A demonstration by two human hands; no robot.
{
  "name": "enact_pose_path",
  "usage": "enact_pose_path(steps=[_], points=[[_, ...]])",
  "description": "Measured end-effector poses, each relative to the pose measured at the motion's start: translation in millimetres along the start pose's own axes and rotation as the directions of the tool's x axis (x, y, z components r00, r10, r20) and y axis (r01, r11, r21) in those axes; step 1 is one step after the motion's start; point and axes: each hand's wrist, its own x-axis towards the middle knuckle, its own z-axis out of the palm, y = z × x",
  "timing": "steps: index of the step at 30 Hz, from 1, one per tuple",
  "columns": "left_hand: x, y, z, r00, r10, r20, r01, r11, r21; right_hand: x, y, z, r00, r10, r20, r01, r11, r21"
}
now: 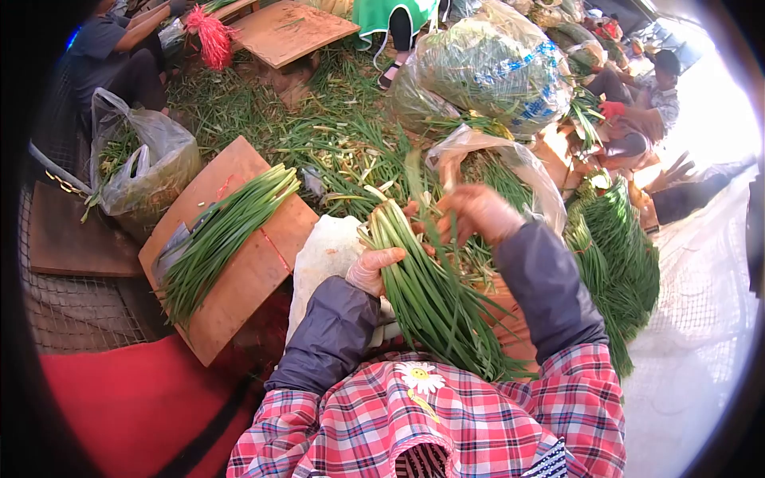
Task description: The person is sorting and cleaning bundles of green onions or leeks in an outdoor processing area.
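green stalk bunch (430,299) | clasped in left hand (376,269) | right hand (482,213) just beside; blurred, grip unclear

In front of the broad brown board (291,30), the floor (296,92) shows in brown patches, dark mesh (80,317) and a red cloth (127,390) spread nearer and to its left, and well to its right white sheeting (693,279) lies near a bright glare (721,92).
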Motion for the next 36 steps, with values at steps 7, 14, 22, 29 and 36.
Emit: enact_pose_path(steps=[7, 14, 22, 29, 36], points=[[1, -3, -5, 0.999, -0.002, -0.035, -0.001, 0.995, -0.098, -3, 44, 19, 0.994, 0.084, 0.075, -0.100, 0.965, 0.244], [0, 2, -5, 0.996, -0.054, -0.066, 0.054, 0.999, -0.007, -8, 9, -34, 0.959, -0.223, -0.172, 0.281, 0.814, 0.509], [8, -11, 7, 0.915, -0.058, -0.400, 0.170, 0.953, 0.249, 35, -67, -28, 0.828, -0.553, -0.095, -0.080, 0.051, -0.995], [24, -21, 8, 0.965, 0.010, -0.263, 0.110, 0.893, 0.435, 29, -45, 53, 0.762, -0.212, 0.611, 0.596, -0.136, -0.791], [21, -23, 4, 0.947, -0.030, -0.321, 0.136, 0.939, 0.315, 24, -15, 45, 0.724, -0.514, 0.459, 0.444, -0.161, -0.881]])
